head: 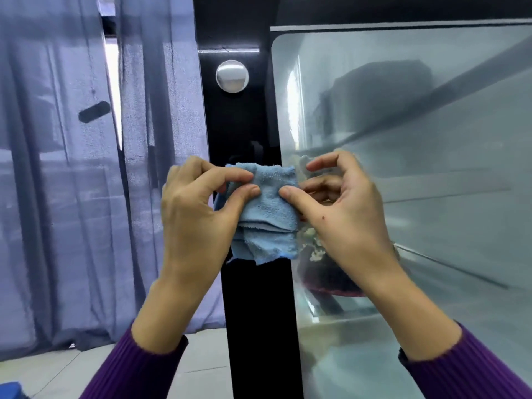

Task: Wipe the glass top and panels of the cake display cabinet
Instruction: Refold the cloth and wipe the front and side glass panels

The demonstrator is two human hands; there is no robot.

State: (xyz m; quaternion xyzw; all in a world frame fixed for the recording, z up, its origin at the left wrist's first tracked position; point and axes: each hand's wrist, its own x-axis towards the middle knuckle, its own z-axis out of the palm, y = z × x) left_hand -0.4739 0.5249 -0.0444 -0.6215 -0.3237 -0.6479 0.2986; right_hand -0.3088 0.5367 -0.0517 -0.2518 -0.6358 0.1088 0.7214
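Note:
A folded light-blue cloth (269,214) hangs in front of the cabinet's black corner post (259,312). My left hand (198,214) pinches the cloth's upper left edge between thumb and forefinger. My right hand (345,214) pinches its right edge with the thumb, and the other fingers stay curled near the glass. The cabinet's glass panel (431,168) fills the right side and looks hazy. A dark cake (325,272) with pale pieces on top shows behind the glass, partly hidden by my right hand.
A round chrome knob (232,75) sits on the black post above my hands. Sheer blue-grey curtains (72,182) hang to the left. Pale floor tiles (201,361) show below, and a blue object (11,391) pokes in at the bottom-left corner.

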